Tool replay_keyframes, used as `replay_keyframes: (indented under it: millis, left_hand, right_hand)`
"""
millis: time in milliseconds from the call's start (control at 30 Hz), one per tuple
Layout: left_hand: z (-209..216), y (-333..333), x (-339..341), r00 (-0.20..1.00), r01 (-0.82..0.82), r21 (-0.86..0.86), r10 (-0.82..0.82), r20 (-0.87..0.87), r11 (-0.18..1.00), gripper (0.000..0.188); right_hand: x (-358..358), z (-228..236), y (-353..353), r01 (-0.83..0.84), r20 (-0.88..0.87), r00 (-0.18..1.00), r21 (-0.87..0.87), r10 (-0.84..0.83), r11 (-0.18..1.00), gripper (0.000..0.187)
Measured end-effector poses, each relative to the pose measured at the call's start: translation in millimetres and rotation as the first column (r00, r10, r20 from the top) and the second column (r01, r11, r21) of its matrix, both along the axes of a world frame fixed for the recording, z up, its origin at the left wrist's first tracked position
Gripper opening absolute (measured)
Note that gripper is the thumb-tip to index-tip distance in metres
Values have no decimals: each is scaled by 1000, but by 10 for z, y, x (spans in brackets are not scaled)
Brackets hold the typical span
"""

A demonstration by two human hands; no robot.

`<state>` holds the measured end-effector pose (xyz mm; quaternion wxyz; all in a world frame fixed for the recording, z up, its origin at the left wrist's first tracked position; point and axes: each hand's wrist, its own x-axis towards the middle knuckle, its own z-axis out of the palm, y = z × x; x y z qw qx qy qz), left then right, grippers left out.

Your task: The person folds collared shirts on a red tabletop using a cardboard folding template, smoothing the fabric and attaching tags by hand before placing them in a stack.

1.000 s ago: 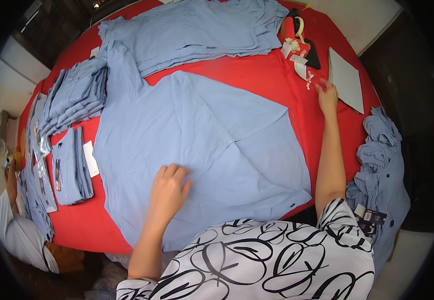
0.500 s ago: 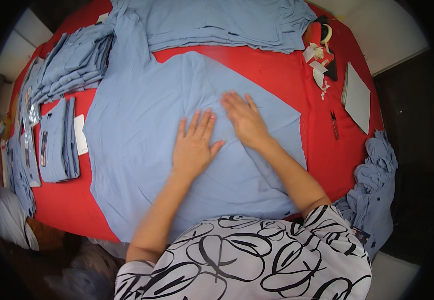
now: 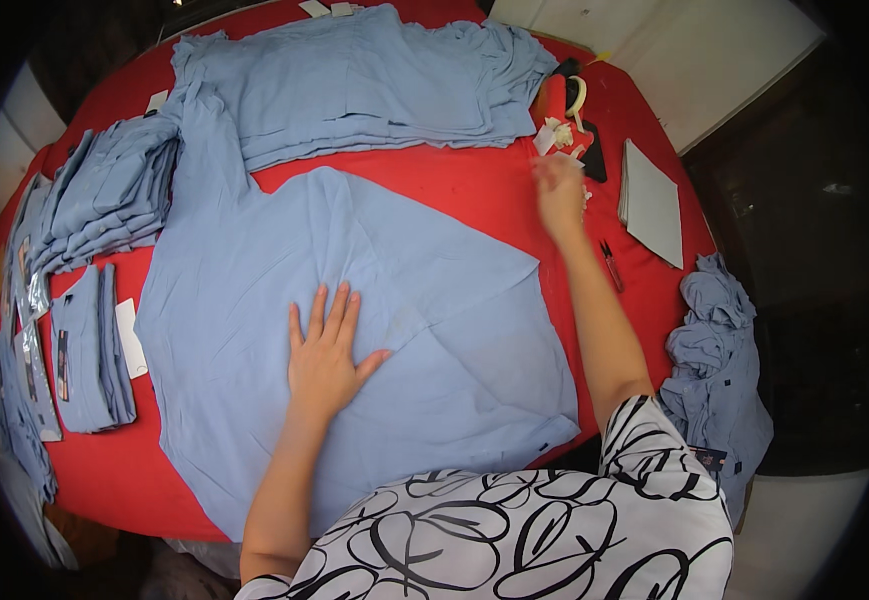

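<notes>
A light blue shirt (image 3: 224,310) lies spread over the red tablecloth in front of me, its right part folded over in a wide slanting flap. My left hand (image 3: 326,362) rests flat on the middle of it, fingers stretched out. Away to the upper right, my right hand (image 3: 560,200) is off the shirt, beside some small white paper pieces (image 3: 554,134). Motion smears its fingertips, so whether anything is between them cannot be made out. Past them are a roll of cream tape (image 3: 578,104) and a dark flat object (image 3: 592,152).
Thread snips (image 3: 611,266) and a stack of grey-white sheets (image 3: 651,205) lie on the right. Crumpled blue garments (image 3: 719,350) hang at the right edge. Spread blue garments (image 3: 354,75) lie at the back; folded stacks (image 3: 114,180) and a folded shirt (image 3: 89,350) are left, beside a white card (image 3: 131,338).
My right hand has left the shirt and reached out to the far right, by the paper pieces. My left hand stays flat on the cloth. The view has shifted.
</notes>
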<state>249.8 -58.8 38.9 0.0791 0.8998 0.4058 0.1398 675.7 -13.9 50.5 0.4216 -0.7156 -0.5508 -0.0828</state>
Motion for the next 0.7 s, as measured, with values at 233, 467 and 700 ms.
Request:
replay_keyframes:
  millis: [233,467,700]
  left_hand:
    - [18,-4,-26,999,0,-6,0,41,1000,82]
    - [-3,-15,-94,995,-22,-1,22,99,1000,71]
    - [-16,-13,-84,991,29,24,-32,133,999,55]
  right_hand:
    - [1410,251,580,410,29,909,-256,-417,876,45]
    - [1216,418,832,499,-118,817,-348,-564,794,29]
    - [1245,567,536,500,-173,827,-207,-535,841,24]
